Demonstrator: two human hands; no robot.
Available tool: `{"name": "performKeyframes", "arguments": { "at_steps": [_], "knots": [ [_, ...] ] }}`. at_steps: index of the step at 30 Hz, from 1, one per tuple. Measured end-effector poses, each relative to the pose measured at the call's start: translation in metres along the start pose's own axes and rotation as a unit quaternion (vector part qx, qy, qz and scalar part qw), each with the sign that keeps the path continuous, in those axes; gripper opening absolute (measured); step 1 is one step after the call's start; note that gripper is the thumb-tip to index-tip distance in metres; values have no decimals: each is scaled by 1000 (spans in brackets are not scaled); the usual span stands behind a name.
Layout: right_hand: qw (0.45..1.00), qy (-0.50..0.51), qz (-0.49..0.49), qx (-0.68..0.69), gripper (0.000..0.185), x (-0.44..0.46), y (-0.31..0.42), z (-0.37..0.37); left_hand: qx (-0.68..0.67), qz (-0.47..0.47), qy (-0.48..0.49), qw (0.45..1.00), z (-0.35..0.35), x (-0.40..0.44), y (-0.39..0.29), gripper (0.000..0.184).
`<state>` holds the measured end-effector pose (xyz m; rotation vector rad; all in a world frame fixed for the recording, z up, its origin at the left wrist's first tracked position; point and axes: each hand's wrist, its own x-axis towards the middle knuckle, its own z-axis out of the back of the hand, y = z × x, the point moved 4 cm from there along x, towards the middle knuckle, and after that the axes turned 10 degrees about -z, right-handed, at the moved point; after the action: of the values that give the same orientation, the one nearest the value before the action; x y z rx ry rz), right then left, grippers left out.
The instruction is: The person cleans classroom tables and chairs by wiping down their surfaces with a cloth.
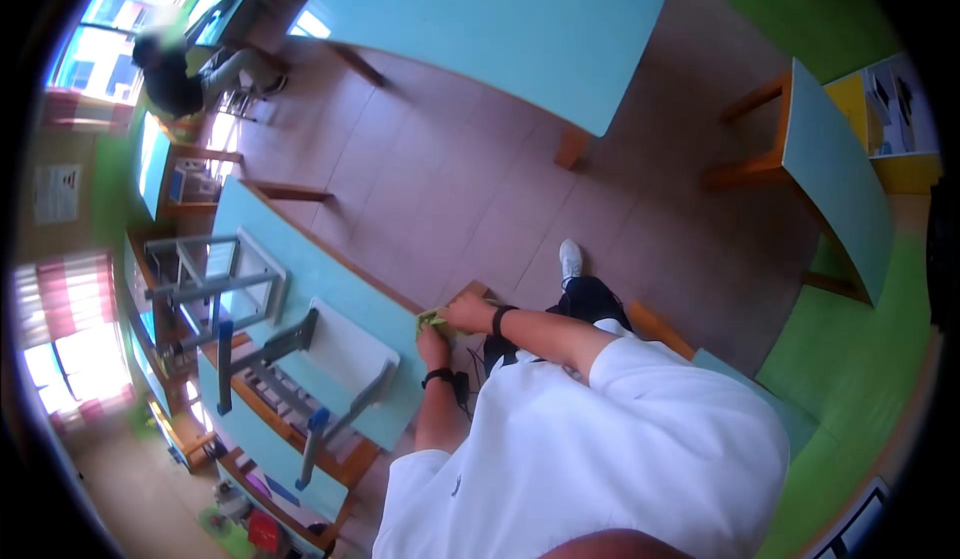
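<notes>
Both my hands meet at the near corner of a light-blue table [340, 271] with a wooden edge. A crumpled yellow-green cloth [432, 321] is between them. My left hand [433, 347] is closed on the cloth's lower side, with a dark band at the wrist. From the right, my right hand [468, 313] also closes around the cloth, and a black band circles that wrist. The fingers are small in view and partly hidden by the cloth.
Upturned stools [345, 359] with grey legs rest on the tables at left. A larger blue table [500, 29] stands ahead, another [835, 169] at right. A person [175, 79] sits far off by the window. My white shoe [570, 261] is on the tiled floor.
</notes>
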<state>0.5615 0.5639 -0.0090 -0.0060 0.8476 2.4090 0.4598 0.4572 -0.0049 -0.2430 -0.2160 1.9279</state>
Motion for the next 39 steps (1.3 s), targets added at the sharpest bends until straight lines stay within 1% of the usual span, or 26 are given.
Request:
{"name": "performKeyframes", "arguments": {
  "at_steps": [1, 2, 3, 4, 5, 7, 9, 10, 12, 15, 16, 18, 21, 22, 24, 26, 27, 28, 30, 32, 34, 35, 36, 37, 38, 39],
  "knots": [
    [998, -52, -26, -3, 20, 0, -30, -8, -70, 52, -8, 996, 7, 27, -26, 19],
    [998, -14, -51, 42, 19, -8, -54, 25, -137, 111, -9, 984, 17, 47, -52, 21],
    [992, 32, -79, 97, 18, -24, -74, 70, -159, 72, -52, 983, 33, 66, -87, 21],
    [988, 37, -124, 85, 17, -33, -89, 106, -179, 31, -96, 979, 42, 96, -118, 22],
    [984, 36, -164, 65, 16, -32, -113, 136, -194, 48, -113, 973, 29, 127, -131, 25],
    [981, -88, -167, 49, 12, -40, -163, 172, -195, 49, -130, 971, 16, 175, -163, 31],
    [968, -145, -166, -122, 13, -46, -207, 211, -194, 4, -114, 974, 26, 231, -216, 35],
    [967, -140, -170, -124, 13, -46, -228, 224, -204, -14, -93, 975, 26, 254, -236, 36],
    [926, -269, -177, -199, 9, -43, -260, 259, -179, -42, -103, 978, 17, 299, -265, 39],
    [917, -272, -242, -165, 8, -35, -290, 326, -215, -37, -132, 967, 23, 376, -291, 41],
    [919, -260, -243, -169, 8, -31, -298, 339, -229, -54, -129, 963, 27, 398, -302, 42],
    [951, -209, -99, -207, 7, -18, -301, 364, -191, -125, -163, 960, 33, 442, -328, 35],
    [947, -208, -112, -219, 7, 9, -306, 406, -129, -167, -166, 963, 28, 499, -346, 27],
    [941, -221, -131, -220, 7, 11, -303, 415, -131, -153, -164, 966, 25, 513, -344, 18],
    [925, -247, -172, -230, 8, 14, -317, 406, -44, -161, -91, 982, 19, 524, -343, 16],
    [953, -118, -98, -261, 11, 14, -336, 333, -17, -343, -35, 939, -5, 516, -359, 10],
    [961, -58, -110, -246, 14, 11, -344, 314, -49, -411, 6, 910, -29, 509, -361, 13],
    [963, -56, -108, -242, 14, 9, -352, 301, -46, -471, 9, 881, -37, 498, -365, 12],
    [960, 2, -153, -233, 16, -2, -361, 283, -61, -363, 165, 915, -45, 477, -368, 13],
    [965, 16, -137, -224, 15, -19, -362, 282, -104, -317, 187, 924, -47, 449, -365, 15],
    [985, 9, -134, -111, 13, -26, -380, 294, -108, -199, 214, 950, -79, 433, -350, 19],
    [974, 127, -182, -37, 16, -27, -387, 301, -59, -166, 280, 944, -89, 424, -347, 22],
    [976, 125, -175, -35, 16, -32, -390, 309, -54, -162, 277, 946, -115, 416, -334, 22],
    [969, 174, -101, 143, 19, -39, -386, 314, 15, -251, 375, 892, -158, 403, -317, 24],
    [924, 218, -24, 315, 23, -47, -382, 323, 84, -334, 465, 816, -180, 391, -314, 27],
    [908, 288, 4, 303, 31, -54, -379, 343, 65, -264, 454, 849, -152, 392, -335, 34]
  ]
}}
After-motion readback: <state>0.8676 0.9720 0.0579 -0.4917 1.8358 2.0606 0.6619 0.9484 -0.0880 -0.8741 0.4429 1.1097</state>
